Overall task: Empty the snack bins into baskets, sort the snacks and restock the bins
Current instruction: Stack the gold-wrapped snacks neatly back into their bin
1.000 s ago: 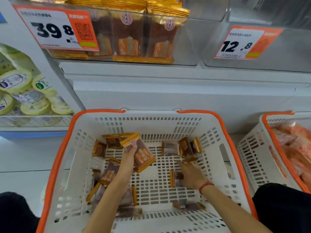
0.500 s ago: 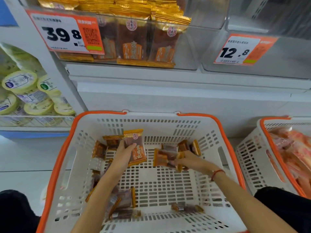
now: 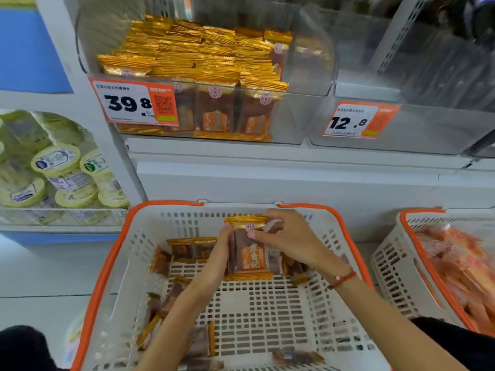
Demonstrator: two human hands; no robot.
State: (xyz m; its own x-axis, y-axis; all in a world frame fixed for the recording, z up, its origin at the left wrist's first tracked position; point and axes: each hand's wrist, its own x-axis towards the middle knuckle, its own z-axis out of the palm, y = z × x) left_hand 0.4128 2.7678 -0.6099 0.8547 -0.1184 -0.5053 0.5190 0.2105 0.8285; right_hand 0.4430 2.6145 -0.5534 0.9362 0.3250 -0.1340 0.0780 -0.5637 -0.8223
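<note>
Head view — two hands, left hand [image 3: 218, 257] and right hand [image 3: 290, 241], clasp one upright packet stack [image 3: 247, 253]; count within unclear.

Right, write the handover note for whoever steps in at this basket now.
Left hand and right hand both grip one upright stack of gold-edged packets, held above the white basket.
Loose packets of the same snack lie at the basket's far end and left side.
The 39.8 bin above is stocked across most of its width.
The 12.8 bin looks empty; the right-hand basket holds orange-pink packets.
Left: put the stack in the 39.8 bin, gather the loose packets, restock the 12.8 bin.
</note>
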